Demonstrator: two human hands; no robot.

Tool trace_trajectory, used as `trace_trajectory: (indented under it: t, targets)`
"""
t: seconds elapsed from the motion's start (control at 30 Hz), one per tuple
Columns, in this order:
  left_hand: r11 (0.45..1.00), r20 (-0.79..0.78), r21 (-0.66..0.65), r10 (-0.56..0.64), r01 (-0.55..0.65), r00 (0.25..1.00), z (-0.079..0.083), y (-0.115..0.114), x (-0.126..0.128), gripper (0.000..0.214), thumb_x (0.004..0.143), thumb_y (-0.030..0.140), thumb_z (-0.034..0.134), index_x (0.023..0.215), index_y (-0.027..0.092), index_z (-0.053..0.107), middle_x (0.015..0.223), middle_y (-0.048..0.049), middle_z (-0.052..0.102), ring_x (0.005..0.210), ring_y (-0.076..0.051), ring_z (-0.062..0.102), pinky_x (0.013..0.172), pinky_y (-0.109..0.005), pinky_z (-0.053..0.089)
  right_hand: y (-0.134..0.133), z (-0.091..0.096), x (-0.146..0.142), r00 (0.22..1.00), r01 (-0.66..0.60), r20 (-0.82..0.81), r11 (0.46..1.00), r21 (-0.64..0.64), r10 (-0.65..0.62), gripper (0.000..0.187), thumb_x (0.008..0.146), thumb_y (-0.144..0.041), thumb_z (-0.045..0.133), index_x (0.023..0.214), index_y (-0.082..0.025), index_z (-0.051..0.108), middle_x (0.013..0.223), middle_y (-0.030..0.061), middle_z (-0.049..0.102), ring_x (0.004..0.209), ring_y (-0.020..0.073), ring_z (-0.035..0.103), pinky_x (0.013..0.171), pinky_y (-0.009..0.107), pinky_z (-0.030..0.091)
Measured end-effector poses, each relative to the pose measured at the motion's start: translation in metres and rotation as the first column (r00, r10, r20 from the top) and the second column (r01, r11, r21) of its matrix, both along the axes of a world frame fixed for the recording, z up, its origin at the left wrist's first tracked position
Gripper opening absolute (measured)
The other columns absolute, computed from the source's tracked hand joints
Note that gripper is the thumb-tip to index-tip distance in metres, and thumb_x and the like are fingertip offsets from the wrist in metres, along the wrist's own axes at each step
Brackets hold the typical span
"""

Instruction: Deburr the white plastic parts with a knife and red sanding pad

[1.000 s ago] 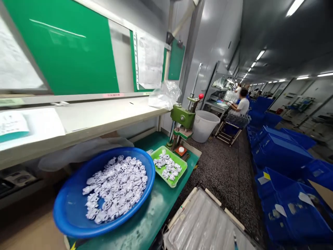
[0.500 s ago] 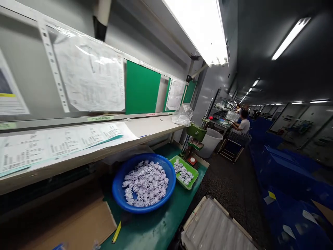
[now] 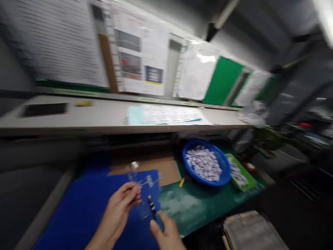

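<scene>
My left hand (image 3: 118, 211) reaches forward over a blue sheet (image 3: 85, 208) on the bench, its fingers pinched on a small clear plastic piece (image 3: 144, 182). My right hand (image 3: 166, 234) is low in the picture, closed round a pen-like tool (image 3: 154, 211) with a dark tip and blue body. The tool's tip points up toward the clear piece. The whole picture is smeared by motion.
A piece of brown cardboard (image 3: 158, 166) lies behind the blue sheet. To the right stand a blue basin (image 3: 205, 163) of small white parts and a green tray (image 3: 240, 173) with more. A shelf (image 3: 104, 118) with papers runs above the green bench (image 3: 197, 205).
The view has swung left and down from the aisle and the press to the bench in front of me. Both my hands, the blue sheet and the tool have come into sight.
</scene>
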State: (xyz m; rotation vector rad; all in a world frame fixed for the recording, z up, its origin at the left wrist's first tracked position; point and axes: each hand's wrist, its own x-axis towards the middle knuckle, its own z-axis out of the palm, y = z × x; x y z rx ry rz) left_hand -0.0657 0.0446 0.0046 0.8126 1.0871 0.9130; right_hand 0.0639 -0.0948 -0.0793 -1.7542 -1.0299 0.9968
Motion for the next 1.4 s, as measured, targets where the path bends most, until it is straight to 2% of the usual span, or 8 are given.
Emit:
trace_trajectory:
  t: [0.03, 0.1, 0.33, 0.5, 0.83, 0.93, 1.2, 1.4]
  targets:
    - [1.0, 0.064, -0.005, 0.012, -0.011, 0.998, 0.001, -0.004, -0.006, 0.049, 0.045, 0.049, 0.091, 0.077, 0.021, 0.067, 0.067, 0.0023, 0.066, 0.065, -0.014, 0.062, 0.058, -0.023, 0.054, 0.007, 0.002, -0.002, 0.997, -0.082, 0.009, 0.997, 0.0, 0.082, 0.051, 0.086, -0.067, 0.052, 0.109, -0.025, 0.071, 0.096, 0.0068, 0.072, 0.097, 0.0284, 0.066, 0.09, 0.038, 0.05]
    - [1.0, 0.183, 0.025, -0.002, -0.003, 0.983, 0.004, -0.008, -0.017, 0.041, 0.056, 0.043, 0.088, 0.079, 0.019, 0.064, 0.067, 0.0021, 0.062, 0.062, -0.011, 0.058, 0.056, -0.02, 0.052, 0.02, 0.005, -0.007, 0.988, -0.152, -0.01, 0.988, 0.017, 0.152, 0.06, 0.085, -0.072, 0.049, 0.11, -0.021, 0.07, 0.089, 0.0082, 0.072, 0.087, 0.0268, 0.067, 0.082, 0.036, 0.052]
    - [0.988, 0.26, 0.042, 0.131, -0.147, 0.957, 0.002, -0.023, -0.058, 0.038, 0.064, 0.042, 0.084, 0.079, 0.016, 0.061, 0.068, 0.0007, 0.058, 0.061, -0.011, 0.055, 0.057, -0.022, 0.052, 0.037, 0.018, -0.031, 0.91, -0.415, -0.023, 0.909, -0.026, 0.415, 0.052, 0.089, -0.067, 0.046, 0.093, -0.02, 0.065, 0.083, 0.0061, 0.07, 0.077, 0.0211, 0.064, 0.071, 0.028, 0.049]
    - [0.979, 0.278, 0.071, 0.163, -0.189, 0.947, -0.002, -0.035, -0.081, 0.032, 0.071, 0.038, 0.081, 0.08, 0.015, 0.06, 0.069, 0.0, 0.06, 0.06, -0.01, 0.056, 0.056, -0.021, 0.05, 0.045, 0.029, -0.051, 0.842, -0.536, -0.062, 0.844, 0.018, 0.536, 0.05, 0.092, -0.065, 0.043, 0.093, -0.019, 0.062, 0.081, 0.0049, 0.066, 0.073, 0.0177, 0.06, 0.068, 0.027, 0.048]
    - [0.949, 0.218, 0.12, 0.261, -0.291, 0.94, -0.004, -0.044, -0.114, 0.028, 0.075, 0.035, 0.078, 0.08, 0.014, 0.061, 0.069, 0.0005, 0.061, 0.057, -0.009, 0.056, 0.056, -0.021, 0.049, 0.062, 0.041, -0.081, 0.746, -0.662, -0.074, 0.749, 0.024, 0.662, 0.051, 0.092, -0.066, 0.041, 0.091, -0.019, 0.061, 0.079, 0.0052, 0.065, 0.071, 0.0168, 0.059, 0.066, 0.026, 0.047]
    - [0.938, 0.194, 0.125, 0.296, -0.323, 0.935, -0.003, -0.045, -0.121, 0.028, 0.074, 0.036, 0.078, 0.079, 0.015, 0.06, 0.07, 0.0009, 0.061, 0.057, -0.009, 0.055, 0.056, -0.021, 0.049, 0.064, 0.04, -0.09, 0.723, -0.686, -0.098, 0.727, 0.013, 0.684, 0.052, 0.093, -0.066, 0.039, 0.092, -0.019, 0.059, 0.078, 0.0043, 0.065, 0.068, 0.0158, 0.058, 0.064, 0.026, 0.045]
    - [0.899, 0.148, 0.128, 0.399, -0.418, 0.905, -0.002, -0.045, -0.149, 0.03, 0.073, 0.038, 0.079, 0.079, 0.015, 0.06, 0.07, 0.0006, 0.06, 0.059, -0.01, 0.055, 0.057, -0.022, 0.05, 0.078, 0.034, -0.12, 0.676, -0.732, -0.107, 0.681, 0.013, 0.729, 0.055, 0.092, -0.069, 0.038, 0.081, -0.018, 0.057, 0.069, 0.0017, 0.062, 0.06, 0.0127, 0.054, 0.058, 0.024, 0.041]
    - [0.867, 0.151, 0.09, 0.474, -0.49, 0.867, -0.015, -0.04, -0.186, 0.032, 0.071, 0.039, 0.081, 0.077, 0.015, 0.061, 0.069, 0.0003, 0.061, 0.061, -0.011, 0.056, 0.058, -0.023, 0.049, 0.098, 0.028, -0.159, 0.626, -0.778, -0.104, 0.628, -0.012, 0.773, 0.059, 0.09, -0.073, 0.036, 0.068, -0.019, 0.051, 0.053, -0.0021, 0.053, 0.049, 0.0102, 0.048, 0.053, 0.023, 0.037]
